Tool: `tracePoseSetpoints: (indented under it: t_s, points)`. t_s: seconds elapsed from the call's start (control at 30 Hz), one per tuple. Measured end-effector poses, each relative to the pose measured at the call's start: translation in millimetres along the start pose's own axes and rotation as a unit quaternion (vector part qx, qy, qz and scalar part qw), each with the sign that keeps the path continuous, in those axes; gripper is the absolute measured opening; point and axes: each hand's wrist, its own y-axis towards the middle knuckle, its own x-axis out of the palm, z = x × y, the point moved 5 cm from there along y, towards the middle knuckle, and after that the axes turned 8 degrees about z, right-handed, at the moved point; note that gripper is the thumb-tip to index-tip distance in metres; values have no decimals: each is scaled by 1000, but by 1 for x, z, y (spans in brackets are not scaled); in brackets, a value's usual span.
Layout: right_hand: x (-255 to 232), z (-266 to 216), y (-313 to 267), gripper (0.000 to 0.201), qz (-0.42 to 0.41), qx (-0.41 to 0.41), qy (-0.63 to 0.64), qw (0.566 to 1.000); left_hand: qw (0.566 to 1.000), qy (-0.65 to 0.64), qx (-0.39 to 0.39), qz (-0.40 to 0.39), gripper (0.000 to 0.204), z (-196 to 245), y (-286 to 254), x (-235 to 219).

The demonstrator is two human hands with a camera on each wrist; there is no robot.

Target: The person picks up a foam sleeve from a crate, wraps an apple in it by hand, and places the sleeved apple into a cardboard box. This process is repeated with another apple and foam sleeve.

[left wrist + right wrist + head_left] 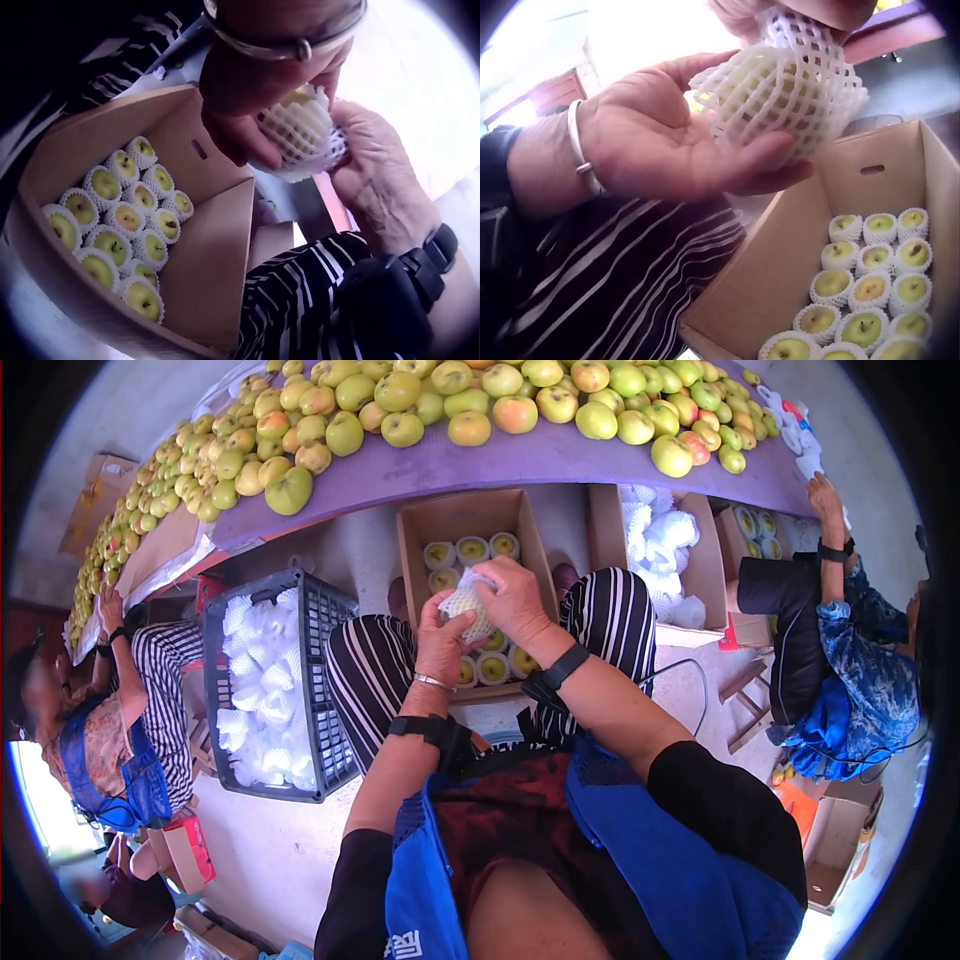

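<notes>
A yellow-green apple sits inside a white foam net sleeve between the two hands, above an open carton. My left hand, with a bracelet at its wrist, holds the apple from below and the side, thumb across the net. At the sleeve's gathered end, my right hand pinches the foam mesh. The right wrist view shows the mesh stretched over most of the apple. Below, the carton holds rows of netted apples, stems up.
Loose apples cover the purple table ahead. A black crate of foam nets stands at left, a box of nets at right. Other people sit on both sides. A cable hangs near the right knee.
</notes>
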Motion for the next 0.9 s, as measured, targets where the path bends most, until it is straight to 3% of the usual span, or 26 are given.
tracePoseSetpoints:
  t_s: [0.07, 0.1, 0.17, 0.23, 0.3, 0.43, 0.57, 0.67, 0.73, 0.77, 0.83, 0.9]
  points:
    - [5, -9, -6, 19, -30, -21, 24, 999, 999, -27, -4, 28, 43, 1, 0, -4]
    - [9, -16, -11, 18, -57, -71, 17, 996, 997, -53, -8, 55, 41, 2, -1, -7]
    - [14, -25, -16, 17, -87, -122, 11, 989, 995, -95, -9, 39, 42, -1, 2, -9]
    - [12, -37, -15, 11, -65, -180, -7, 981, 990, -137, -8, 21, 43, -1, 5, -11]
    - [12, -43, -15, 9, -60, -217, -22, 974, 945, -295, -4, -140, 41, 10, 1, 2]
    - [11, -56, -27, 6, -66, -301, -36, 951, 945, -304, -5, -123, 44, 8, 1, 1]
    - [6, -60, -32, 4, -105, -311, 12, 945, 939, -329, -31, -99, 45, 6, 4, -3]
    - [-2, -52, -28, 7, -62, -272, 75, 958, 923, -371, -12, -101, 49, 11, 4, -3]
    - [-1, -28, -25, 13, -48, -140, 147, 978, 917, -387, -1, -96, 50, 14, 3, -4]
    - [-4, -28, -24, 13, -47, -139, 146, 978, 915, -388, -17, -107, 51, 13, 0, -3]
    - [-8, -11, -20, 16, -43, 61, 110, 991, 913, -388, -33, -119, 52, 13, -3, -1]
    - [-11, -18, -14, 19, -9, 18, 91, 996, 929, -350, -45, -107, 53, 11, -5, 2]
